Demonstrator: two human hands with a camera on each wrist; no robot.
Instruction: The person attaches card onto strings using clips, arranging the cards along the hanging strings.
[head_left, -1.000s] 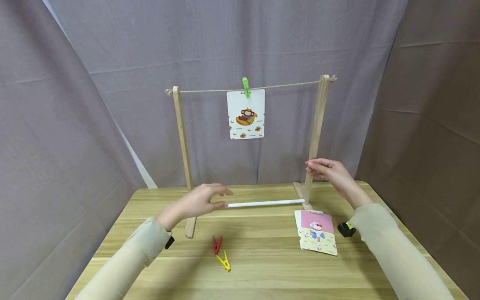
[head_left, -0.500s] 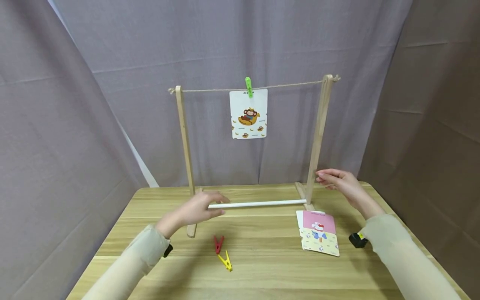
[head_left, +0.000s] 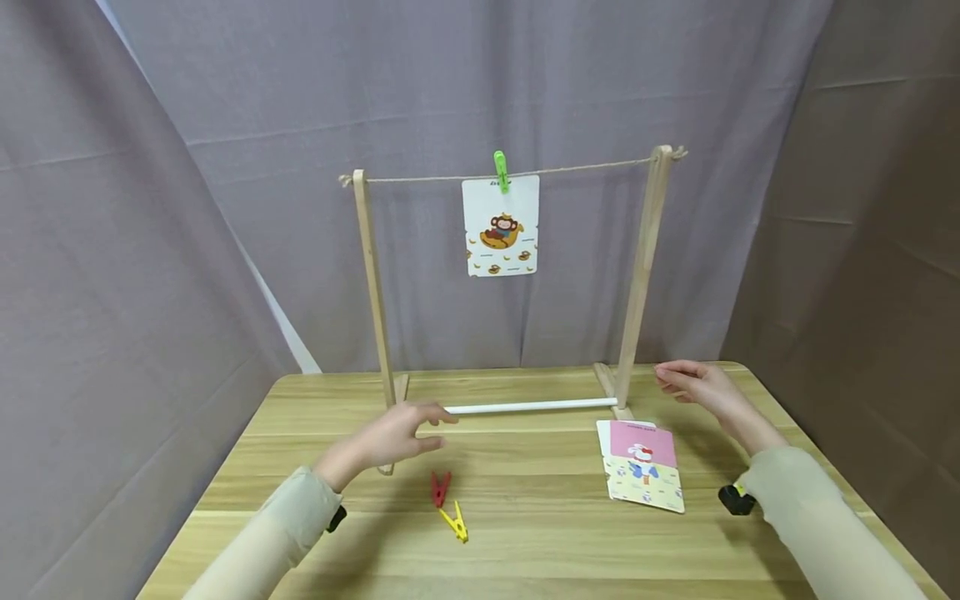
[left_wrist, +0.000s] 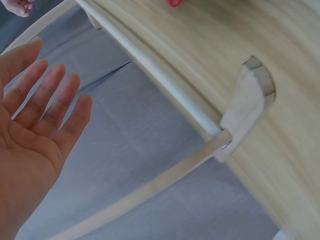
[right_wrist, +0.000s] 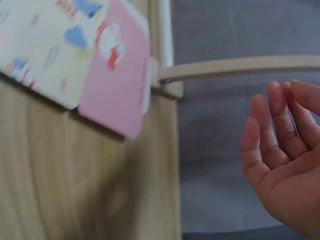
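Both empty, fingers relaxed: left hand [head_left: 393,437] near the rack [head_left: 372,275], right hand [head_left: 701,388] beside it.

A light wooden drying frame [head_left: 637,275] stands toward the far edge of the pale wooden table [head_left: 525,550]. A monkey picture card [head_left: 500,225] hangs from the twine string [head_left: 577,171] across its top, under a green clothes peg [head_left: 500,171]. A stack of pink and cream picture cards [head_left: 641,467] lies before the frame's right foot; a red clothes peg [head_left: 440,488] and a yellow clothes peg [head_left: 455,523] lie touching (before the left foot), nearer the table's near edge.
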